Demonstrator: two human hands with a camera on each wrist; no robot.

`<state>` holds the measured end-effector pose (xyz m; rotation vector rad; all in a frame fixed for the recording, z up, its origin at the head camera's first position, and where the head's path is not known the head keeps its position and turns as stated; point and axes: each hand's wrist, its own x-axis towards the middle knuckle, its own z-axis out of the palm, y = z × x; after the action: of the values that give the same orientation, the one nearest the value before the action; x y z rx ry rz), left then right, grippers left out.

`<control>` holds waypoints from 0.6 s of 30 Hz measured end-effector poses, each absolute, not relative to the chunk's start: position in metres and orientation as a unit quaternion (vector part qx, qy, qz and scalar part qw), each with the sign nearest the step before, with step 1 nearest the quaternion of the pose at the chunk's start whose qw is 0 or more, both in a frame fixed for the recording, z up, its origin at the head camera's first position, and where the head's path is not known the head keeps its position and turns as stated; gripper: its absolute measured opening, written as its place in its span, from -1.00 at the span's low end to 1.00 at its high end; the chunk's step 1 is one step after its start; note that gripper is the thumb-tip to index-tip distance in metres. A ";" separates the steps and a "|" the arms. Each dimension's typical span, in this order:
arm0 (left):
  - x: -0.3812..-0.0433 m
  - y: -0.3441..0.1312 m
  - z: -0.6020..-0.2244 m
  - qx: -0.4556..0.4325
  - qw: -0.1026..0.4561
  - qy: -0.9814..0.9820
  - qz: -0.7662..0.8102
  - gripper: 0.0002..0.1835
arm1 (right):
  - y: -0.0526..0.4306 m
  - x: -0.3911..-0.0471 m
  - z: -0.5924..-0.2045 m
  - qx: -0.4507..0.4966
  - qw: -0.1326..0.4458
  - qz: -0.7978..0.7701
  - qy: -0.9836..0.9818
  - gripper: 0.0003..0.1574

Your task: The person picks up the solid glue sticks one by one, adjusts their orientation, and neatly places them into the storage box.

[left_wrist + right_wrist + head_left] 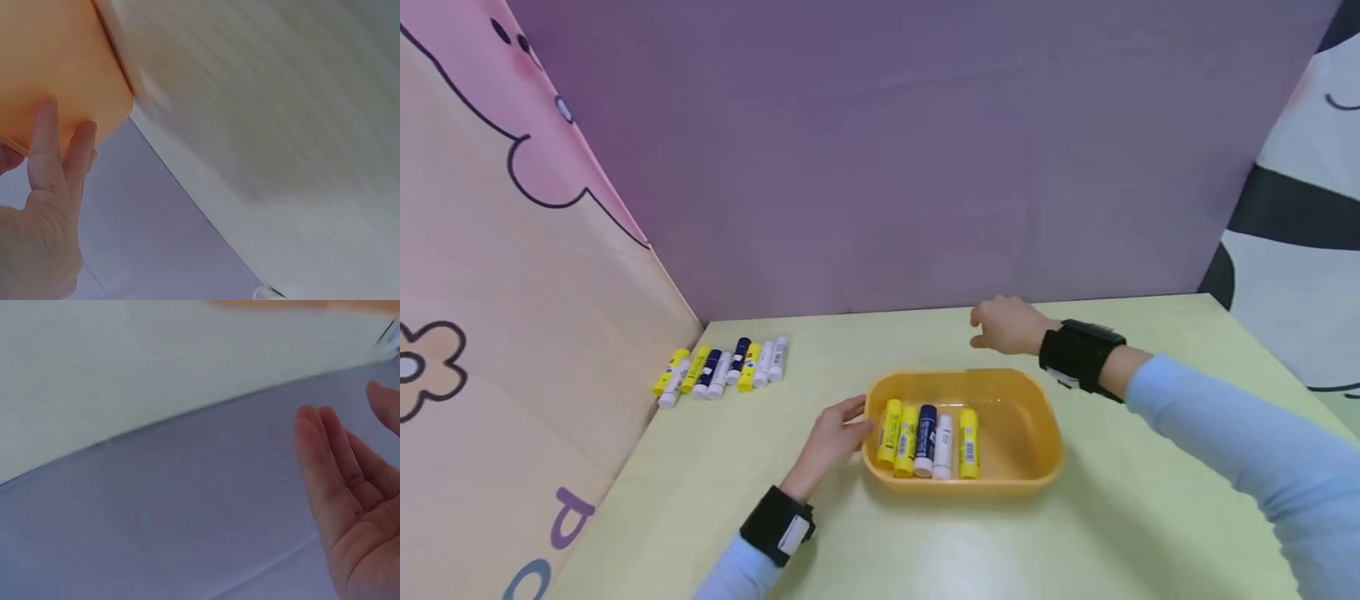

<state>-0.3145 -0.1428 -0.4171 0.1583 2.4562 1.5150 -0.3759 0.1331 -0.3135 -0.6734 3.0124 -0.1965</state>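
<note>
A yellow-orange plastic basin (1015,482) stands on the table with several glue sticks lying side by side in its left part. Among these are a dark blue glue stick (926,437), a white one (943,446) and a yellow one (969,442) set slightly apart. At the basin's left end my left hand (831,437) holds the rim; in the left wrist view its fingers (45,144) lie against the outer wall. My right hand (1011,325) hangs above the table behind the basin, holding nothing, its fingers loosely bent and thumb apart.
At the table's back left lies a row of more yellow, white and dark blue glue sticks (730,367), close to the left panel (550,333). A purple panel (880,167) rises along the back edge of the pale table (1150,517).
</note>
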 end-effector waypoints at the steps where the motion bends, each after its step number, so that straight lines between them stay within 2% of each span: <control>1: -0.314 -0.143 -0.418 0.054 0.127 0.842 0.521 -0.49 | 0.134 -0.380 -0.312 -0.221 0.015 -0.057 0.974 -0.61; 9: -0.306 -0.143 -0.422 0.063 0.137 0.832 0.534 -0.49 | 0.135 -0.412 -0.332 -0.220 0.055 -0.049 0.973 -0.53; 18: -0.302 -0.142 -0.422 0.066 0.140 0.830 0.536 -0.48 | 0.118 -0.427 -0.365 -0.281 0.156 -0.064 0.945 -0.58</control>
<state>-0.3024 -0.1418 -0.4224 0.1912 2.3979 1.5479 -0.4270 0.1182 -0.3648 -0.8036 2.7045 -0.1841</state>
